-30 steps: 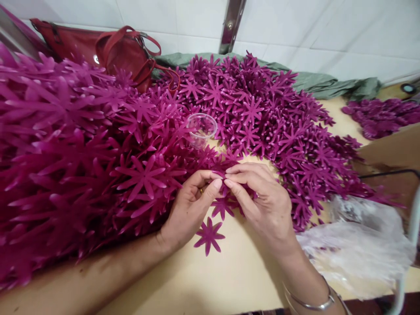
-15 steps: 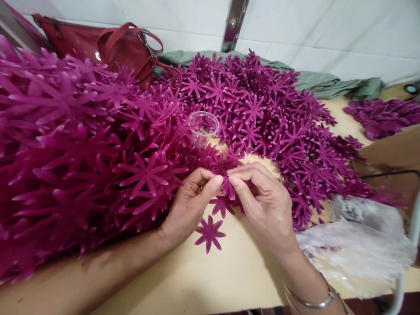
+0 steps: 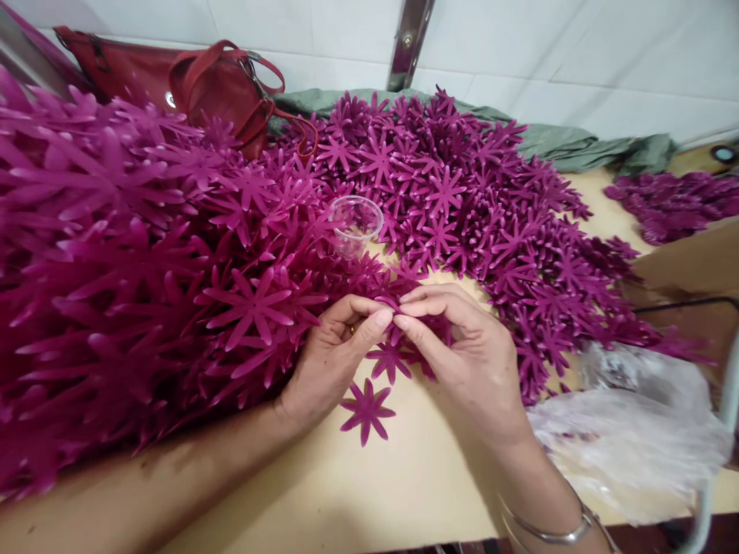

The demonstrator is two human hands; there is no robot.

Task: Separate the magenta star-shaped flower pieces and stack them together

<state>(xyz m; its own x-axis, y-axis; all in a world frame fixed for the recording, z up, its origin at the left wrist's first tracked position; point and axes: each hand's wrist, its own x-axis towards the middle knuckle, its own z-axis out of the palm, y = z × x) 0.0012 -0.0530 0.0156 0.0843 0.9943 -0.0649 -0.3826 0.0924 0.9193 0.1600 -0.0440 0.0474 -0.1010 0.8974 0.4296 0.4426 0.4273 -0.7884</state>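
Note:
Between my two hands is a magenta artificial flower piece (image 3: 396,332), partly hidden by the fingers. My left hand (image 3: 338,350) pinches it from the left with thumb and forefinger. From the right, my right hand (image 3: 462,350) pinches the same piece, thumb and fingertips close to the left ones. Just below the hands a loose star-shaped magenta flower piece (image 3: 368,412) lies flat on the pale table (image 3: 346,492). Another flower piece (image 3: 391,360) lies right behind it, under the fingertips.
Big heaps of magenta flower pieces (image 3: 248,308) rise at the left and behind (image 3: 444,192). A clear plastic cup (image 3: 356,219) stands between them. A red handbag (image 3: 138,69) leans by the wall. At right are a crumpled plastic bag (image 3: 629,431) and a cardboard box (image 3: 687,269).
The right fingertips have shifted slightly left against the left ones, and the held flower piece is turned, with less of it showing. Everything else stays in place.

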